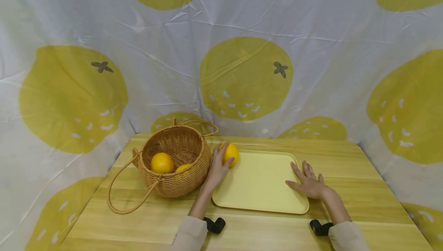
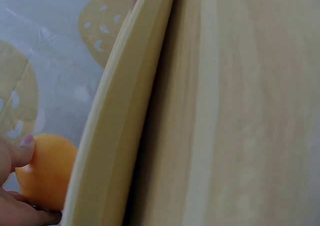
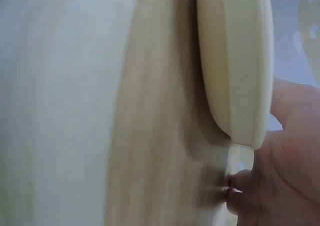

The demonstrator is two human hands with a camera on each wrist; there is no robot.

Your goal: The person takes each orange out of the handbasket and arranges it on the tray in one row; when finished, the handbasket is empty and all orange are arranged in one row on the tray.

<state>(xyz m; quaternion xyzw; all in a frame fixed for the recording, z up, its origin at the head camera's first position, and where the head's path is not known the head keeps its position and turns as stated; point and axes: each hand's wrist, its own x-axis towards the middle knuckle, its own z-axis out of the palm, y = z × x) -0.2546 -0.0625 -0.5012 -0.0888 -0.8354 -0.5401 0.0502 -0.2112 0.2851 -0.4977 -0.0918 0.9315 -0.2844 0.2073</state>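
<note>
In the head view my left hand [image 1: 217, 167] grips an orange [image 1: 231, 154] at the back left corner of a pale yellow tray [image 1: 257, 181]. The left wrist view shows thumb and fingers around the same orange [image 2: 50, 171], beside the tray's wall [image 2: 112, 121]. Over the tray's right edge lies my right hand [image 1: 309, 183], fingers spread and holding nothing. To the left stands a wicker basket [image 1: 176, 187], close against my left hand. Inside it are an orange [image 1: 162, 163] and a second yellow-orange fruit [image 1: 183, 167], partly hidden by the rim.
The basket's front handle [image 1: 117, 209] hangs down onto the wooden table [image 1: 349, 166], while its back handle [image 1: 212, 124] leans toward the curtain. A white curtain [image 1: 322, 81] printed with lemons surrounds the table. Black devices [image 1: 216, 225] are strapped at both wrists.
</note>
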